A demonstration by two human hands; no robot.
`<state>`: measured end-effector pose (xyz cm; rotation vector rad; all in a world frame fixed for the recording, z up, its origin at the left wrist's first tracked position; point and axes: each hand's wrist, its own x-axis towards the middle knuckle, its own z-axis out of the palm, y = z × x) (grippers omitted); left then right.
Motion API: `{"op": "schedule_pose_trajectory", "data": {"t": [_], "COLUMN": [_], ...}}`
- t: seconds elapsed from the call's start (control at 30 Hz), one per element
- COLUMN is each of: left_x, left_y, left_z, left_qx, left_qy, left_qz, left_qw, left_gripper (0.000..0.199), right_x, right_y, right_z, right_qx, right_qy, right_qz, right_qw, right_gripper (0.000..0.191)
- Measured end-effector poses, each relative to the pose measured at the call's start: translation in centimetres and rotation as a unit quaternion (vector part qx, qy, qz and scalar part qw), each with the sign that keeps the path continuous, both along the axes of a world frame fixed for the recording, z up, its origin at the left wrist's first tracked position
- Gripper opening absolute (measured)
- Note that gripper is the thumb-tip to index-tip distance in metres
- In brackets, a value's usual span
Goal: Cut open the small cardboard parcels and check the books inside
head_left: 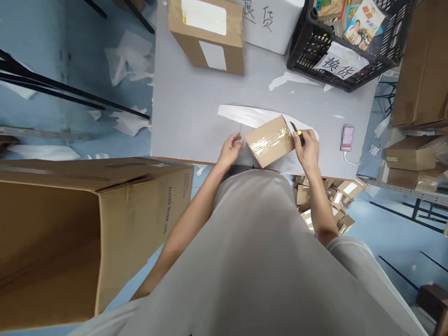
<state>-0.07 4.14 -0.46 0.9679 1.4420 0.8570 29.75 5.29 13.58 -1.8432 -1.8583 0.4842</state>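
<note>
A small brown cardboard box (pixel 269 142) with shiny clear tape on top lies tilted at the table's front edge, in front of my body. Beside its right end, my right hand (pixel 307 148) is closed around a black and yellow utility knife (pixel 299 134), its blade pointing up and left. My left hand (pixel 231 150) is just left of the box, apart from it, with fingers loosely curled and nothing seen in them. White paper (pixel 241 115) lies behind and partly under the box.
A larger carton (pixel 217 42), a white box (pixel 269 28) and a black crate (pixel 346 60) of books line the table's (pixel 189 107) back. A phone (pixel 347 138) with a cable lies right. A big open carton (pixel 133 228) stands left; small boxes (pixel 336 200) are piled below the front edge.
</note>
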Motion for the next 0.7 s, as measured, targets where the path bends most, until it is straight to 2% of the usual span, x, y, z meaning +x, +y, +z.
{"op": "schedule_pose_trajectory", "data": {"t": [0.07,0.17,0.27,0.37,0.53,0.7], "left_x": [-1.1,-1.5,-0.9,-0.2,-0.2,-0.7], "left_y": [0.4,1.0,1.4,1.5,1.6,1.6], "left_z": [2.2,5.8,8.1,8.5,7.7,7.3], "left_qx": [0.025,0.077,0.084,0.073,0.055,0.057], "left_qy": [-0.007,0.022,0.048,0.05,0.046,0.028], "left_qz": [0.004,-0.014,-0.021,-0.013,-0.005,-0.008], "left_qw": [1.0,0.997,0.995,0.996,0.997,0.998], "left_gripper": [0.056,0.046,0.039,0.032,0.027,0.031], "right_x": [-0.1,-1.0,-2.4,-3.7,-5.6,-7.4], "right_y": [-0.9,-2.3,-3.3,-4.2,-5.4,-5.5], "right_z": [0.8,1.8,2.3,2.5,3.5,4.1], "right_qx": [-0.002,-0.046,-0.093,-0.131,-0.181,-0.165], "right_qy": [-0.006,0.007,0.031,0.041,0.044,0.032], "right_qz": [-0.025,-0.023,-0.003,0.016,0.071,0.14], "right_qw": [1.0,0.999,0.995,0.99,0.98,0.976], "right_gripper": [0.061,0.06,0.054,0.047,0.045,0.044]}}
